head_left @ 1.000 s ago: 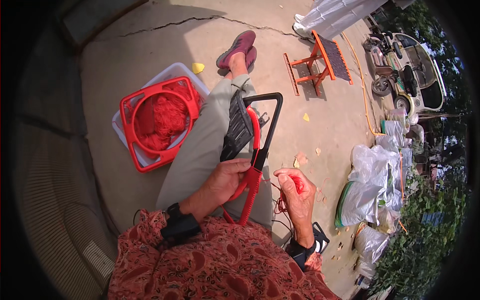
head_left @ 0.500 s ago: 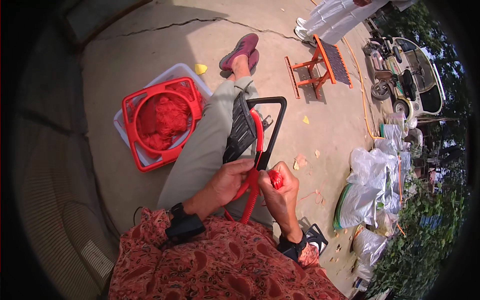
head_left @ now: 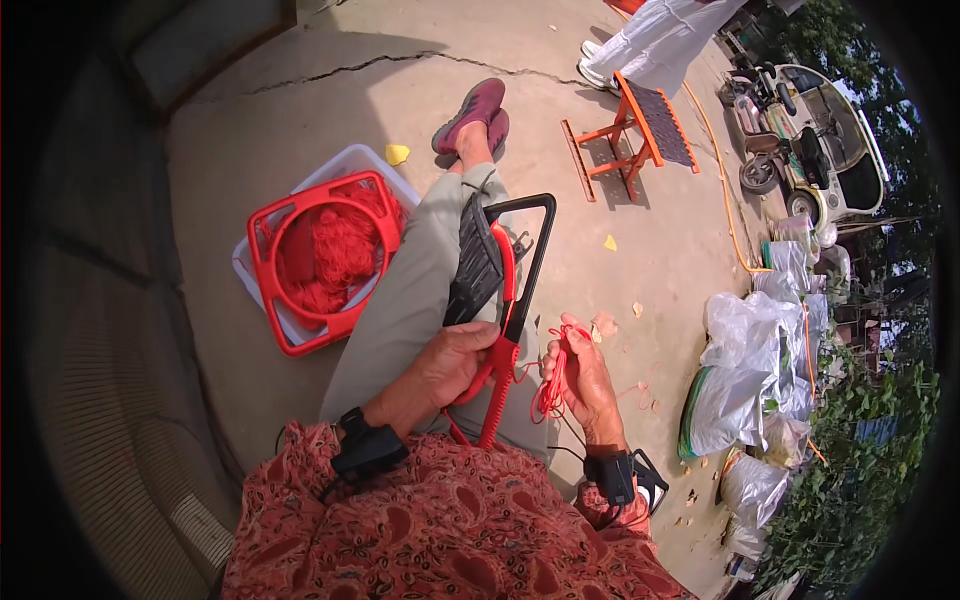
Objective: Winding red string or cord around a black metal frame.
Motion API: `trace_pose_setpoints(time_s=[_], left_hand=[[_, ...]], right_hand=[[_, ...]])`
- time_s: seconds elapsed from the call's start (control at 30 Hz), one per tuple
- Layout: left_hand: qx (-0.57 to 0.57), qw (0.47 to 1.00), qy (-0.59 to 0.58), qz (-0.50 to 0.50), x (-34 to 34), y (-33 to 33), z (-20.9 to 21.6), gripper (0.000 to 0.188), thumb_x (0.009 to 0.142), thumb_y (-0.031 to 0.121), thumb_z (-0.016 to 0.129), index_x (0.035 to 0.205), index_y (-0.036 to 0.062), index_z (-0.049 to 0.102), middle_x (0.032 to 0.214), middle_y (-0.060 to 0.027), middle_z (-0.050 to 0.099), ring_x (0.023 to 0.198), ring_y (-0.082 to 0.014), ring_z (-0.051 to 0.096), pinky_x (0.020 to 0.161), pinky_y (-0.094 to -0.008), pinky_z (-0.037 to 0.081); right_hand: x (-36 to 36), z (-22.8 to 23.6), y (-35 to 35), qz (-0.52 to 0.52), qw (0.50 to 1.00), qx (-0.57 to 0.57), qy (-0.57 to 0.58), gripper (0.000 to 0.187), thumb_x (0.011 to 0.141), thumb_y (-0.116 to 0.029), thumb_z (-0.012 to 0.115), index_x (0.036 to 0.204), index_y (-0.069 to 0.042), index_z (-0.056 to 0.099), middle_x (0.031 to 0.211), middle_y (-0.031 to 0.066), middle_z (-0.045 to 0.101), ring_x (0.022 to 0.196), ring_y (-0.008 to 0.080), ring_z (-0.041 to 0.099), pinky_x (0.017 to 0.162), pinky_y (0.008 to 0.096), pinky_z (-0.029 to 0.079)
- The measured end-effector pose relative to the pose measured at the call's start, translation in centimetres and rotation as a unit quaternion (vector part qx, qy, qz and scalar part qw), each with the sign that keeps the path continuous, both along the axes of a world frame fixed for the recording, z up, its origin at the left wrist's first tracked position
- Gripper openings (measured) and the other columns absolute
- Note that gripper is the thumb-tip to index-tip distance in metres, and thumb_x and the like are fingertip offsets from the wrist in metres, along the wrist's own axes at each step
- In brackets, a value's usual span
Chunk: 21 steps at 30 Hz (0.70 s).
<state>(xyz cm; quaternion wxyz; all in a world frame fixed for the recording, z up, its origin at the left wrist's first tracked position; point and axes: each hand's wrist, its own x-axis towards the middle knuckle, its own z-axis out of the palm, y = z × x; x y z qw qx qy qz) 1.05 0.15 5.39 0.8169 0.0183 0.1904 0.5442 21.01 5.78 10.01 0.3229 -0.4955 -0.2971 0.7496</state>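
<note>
The left hand (head_left: 455, 362) is closed around the red handle (head_left: 497, 372) of a frame tool (head_left: 503, 268) that rests along the person's outstretched leg (head_left: 415, 290); the tool has a black outer bar and a dark mesh panel (head_left: 473, 262) at its upper part. The right hand (head_left: 582, 375) is just beside it, fingers curled around a bundle of red cord (head_left: 553, 378), with loops standing up between the fingers and a strand running across to the handle. The cord therefore sits in the right hand, at knee height, close to the tool's lower end. Judged from this arrangement, the step in hand is gathering or winding the cord while the tool is held steady. The next move calls for a firm left-hand grip so the frame does not tip off the leg, and even tension in the right hand so the loops do not slip or tangle. To the person's left, on the concrete ground (head_left: 300, 120), a red basket (head_left: 325, 262) filled with more red cord sits in a white tub (head_left: 345, 165). Further out stand an orange stool (head_left: 640, 130), pale sacks (head_left: 745, 380) and a parked vehicle (head_left: 815, 150).
</note>
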Motion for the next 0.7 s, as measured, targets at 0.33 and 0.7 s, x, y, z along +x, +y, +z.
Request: trace_pose_setpoints(time_s=[0.33,0.7], left_hand=[[-0.023,0.999,0.035,0.013,0.0,-0.1,0.6,0.021,0.093,0.019,0.056,0.103,0.0002,0.059,0.086,-0.0064,0.064,0.077,-0.0152,0.062,0.074,-0.0281,0.050],[-0.045,0.997,0.061,0.007,0.2,0.0,0.7,0.026,0.090,0.016,0.061,0.106,-0.0034,0.056,0.086,-0.0078,0.062,0.079,-0.0185,0.062,0.077,-0.0318,0.051]], right_hand=[[1.9,-2.3,-1.1,0.023,0.999,0.021,0.033,0.042,0.091,-0.006,0.048,0.131,0.000,0.038,0.110,0.0154,0.060,0.092,0.0217,0.062,0.078,0.0319,0.053],[1.4,0.5,3.6,-0.049,0.986,0.137,0.075,0.029,0.093,-0.013,0.054,0.118,0.000,0.049,0.089,0.0105,0.062,0.071,0.0152,0.061,0.063,0.0241,0.052]])
